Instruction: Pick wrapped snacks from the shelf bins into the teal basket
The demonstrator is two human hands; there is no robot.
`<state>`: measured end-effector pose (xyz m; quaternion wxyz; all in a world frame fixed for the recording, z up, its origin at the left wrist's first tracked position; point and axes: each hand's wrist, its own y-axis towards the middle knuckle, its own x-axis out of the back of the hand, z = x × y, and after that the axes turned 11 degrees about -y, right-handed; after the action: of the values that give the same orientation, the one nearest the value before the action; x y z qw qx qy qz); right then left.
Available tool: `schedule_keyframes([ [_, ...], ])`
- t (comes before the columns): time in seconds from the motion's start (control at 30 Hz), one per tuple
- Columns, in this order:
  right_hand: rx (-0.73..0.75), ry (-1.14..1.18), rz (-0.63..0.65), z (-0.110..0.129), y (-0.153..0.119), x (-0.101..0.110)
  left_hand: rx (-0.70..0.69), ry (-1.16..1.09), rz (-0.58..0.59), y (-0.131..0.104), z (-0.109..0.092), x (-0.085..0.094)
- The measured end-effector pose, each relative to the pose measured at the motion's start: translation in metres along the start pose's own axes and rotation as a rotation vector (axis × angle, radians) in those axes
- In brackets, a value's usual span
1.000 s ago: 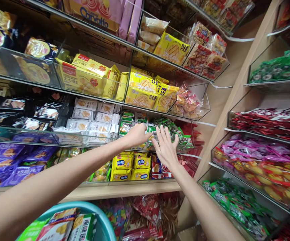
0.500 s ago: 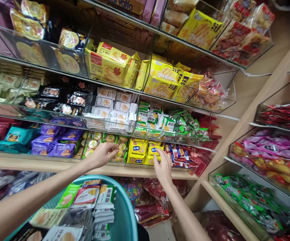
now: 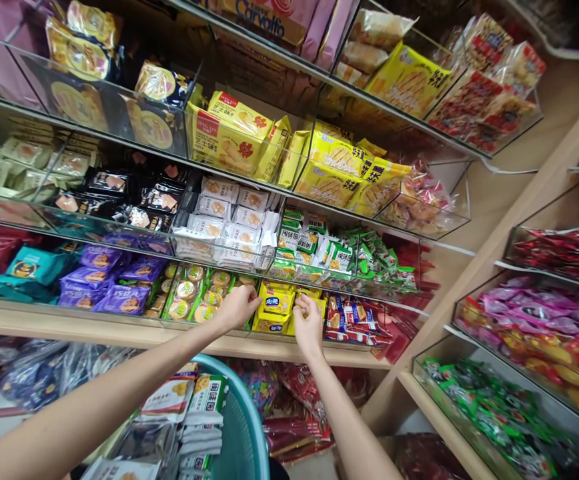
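Observation:
Yellow snack packets (image 3: 275,301) lie in two side-by-side stacks in a clear bin on the lowest shelf. My left hand (image 3: 239,309) is closed, its fingertips at the left edge of the left stack. On the other side of that stack, my right hand (image 3: 309,327) has its fingers curled and pressed together at the packets, covering part of the right stack. Both hands appear to pinch the yellow packets by their sides, though the fingertips are partly hidden. Below my forearms stands a teal plastic basket (image 3: 253,427) holding several snack packets, among them green-and-white ones (image 3: 208,395).
Round cookies in green packs (image 3: 185,291) fill the bin on the left, and red-and-blue packets (image 3: 352,313) the one on the right. White packets (image 3: 242,233) sit one shelf up. A wooden upright (image 3: 457,287) separates the right-hand shelves. Bagged goods (image 3: 297,433) lie beneath.
My left hand has moved right, from above the round cookies to the yellow packets. The right hand has shifted slightly left, and its fingers have curled in. The view has turned slightly.

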<state>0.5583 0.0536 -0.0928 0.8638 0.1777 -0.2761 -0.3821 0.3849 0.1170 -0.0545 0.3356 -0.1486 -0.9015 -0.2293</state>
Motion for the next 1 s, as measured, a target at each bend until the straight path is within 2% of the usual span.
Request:
schedule_keyframes([
  [0.2, -0.009, 0.064, 0.036, 0.001, -0.002, 0.0, -0.01, -0.004, -0.006, 0.003, 0.002, -0.004],
  [0.37, -0.014, 0.116, 0.06, 0.004, -0.006, 0.002, -0.073, -0.048, -0.053, 0.0, -0.003, -0.008],
  [0.73, 0.011, 0.22, -0.019, 0.013, -0.015, 0.009, -0.263, -0.213, -0.195, -0.018, -0.013, -0.011],
  [0.87, 0.016, 0.253, -0.048, 0.025, -0.025, 0.013, -0.338, -0.265, -0.223, -0.031, -0.022, -0.005],
  [1.0, -0.048, 0.326, -0.075, 0.039, -0.053, 0.025, -0.396, -0.338, -0.207, -0.05, -0.034, 0.009],
])
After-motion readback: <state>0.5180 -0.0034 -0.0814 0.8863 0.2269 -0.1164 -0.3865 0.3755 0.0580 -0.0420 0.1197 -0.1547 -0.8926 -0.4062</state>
